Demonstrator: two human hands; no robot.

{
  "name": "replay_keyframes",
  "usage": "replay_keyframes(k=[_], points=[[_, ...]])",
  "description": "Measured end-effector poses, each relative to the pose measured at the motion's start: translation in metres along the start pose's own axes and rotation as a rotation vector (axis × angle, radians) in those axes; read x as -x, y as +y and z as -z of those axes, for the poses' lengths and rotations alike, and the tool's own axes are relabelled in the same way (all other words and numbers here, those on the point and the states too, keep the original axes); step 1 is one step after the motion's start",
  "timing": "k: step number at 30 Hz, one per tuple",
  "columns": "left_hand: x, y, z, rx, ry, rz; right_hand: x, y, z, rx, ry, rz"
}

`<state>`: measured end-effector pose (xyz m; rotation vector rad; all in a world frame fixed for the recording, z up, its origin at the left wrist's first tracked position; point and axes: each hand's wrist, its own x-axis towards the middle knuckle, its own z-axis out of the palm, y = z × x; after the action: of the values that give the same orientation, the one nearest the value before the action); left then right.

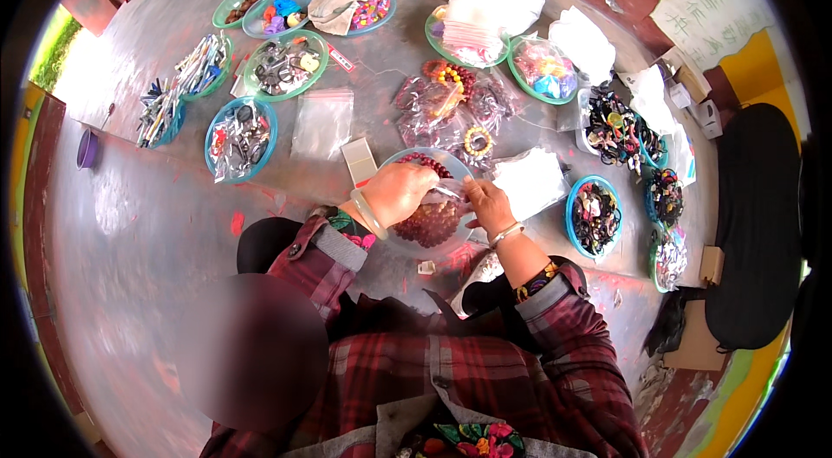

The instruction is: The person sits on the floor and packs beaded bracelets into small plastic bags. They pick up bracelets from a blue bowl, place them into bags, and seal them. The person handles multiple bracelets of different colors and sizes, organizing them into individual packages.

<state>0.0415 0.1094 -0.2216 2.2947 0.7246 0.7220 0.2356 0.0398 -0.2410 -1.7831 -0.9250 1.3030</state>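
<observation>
A pale, see-through bowl [451, 243] in front of me holds dark red beaded bracelets [425, 227]. Over it, my left hand [396, 194] has its fingers closed on one edge of a clear plastic bag [447, 196]. My right hand [490, 205] pinches the other side of the same bag between thumb and fingers. Whether a bracelet lies inside the bag is hard to tell. Just beyond the bowl lies a heap of bagged bead bracelets [431, 111], with a yellow one [477, 142] on it. A stack of clear bags [530, 183] rests beside my right hand.
Basins of small goods surround me on the floor: one with dark items [241, 139], one with mixed trinkets [286, 65], one with hair ties [594, 217]. Flat clear bags [322, 124] and a small box [359, 162] lie left of the heap. A black oval object [752, 224] stands far right.
</observation>
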Motion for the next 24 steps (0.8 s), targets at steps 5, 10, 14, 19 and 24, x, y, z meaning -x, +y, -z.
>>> replay_keyframes(k=[5, 10, 14, 19, 24], points=[[0.003, 0.006, -0.001, 0.029, -0.078, 0.026, 0.009, -0.018, -0.007, 0.467, 0.101, 0.764], [0.006, -0.002, -0.005, -0.103, -0.170, -0.005, 0.016, -0.020, -0.015, 0.498, -0.030, 0.832], [0.004, 0.003, 0.004, 0.009, -0.051, 0.001, 0.016, -0.016, -0.015, 0.515, 0.028, 0.779], [-0.008, 0.023, 0.020, 0.186, 0.089, 0.112, 0.025, -0.039, -0.013, 0.550, 0.120, 0.797], [-0.006, 0.020, 0.018, 0.260, 0.097, 0.120, 0.031, -0.048, -0.012, 0.611, 0.085, 0.848]])
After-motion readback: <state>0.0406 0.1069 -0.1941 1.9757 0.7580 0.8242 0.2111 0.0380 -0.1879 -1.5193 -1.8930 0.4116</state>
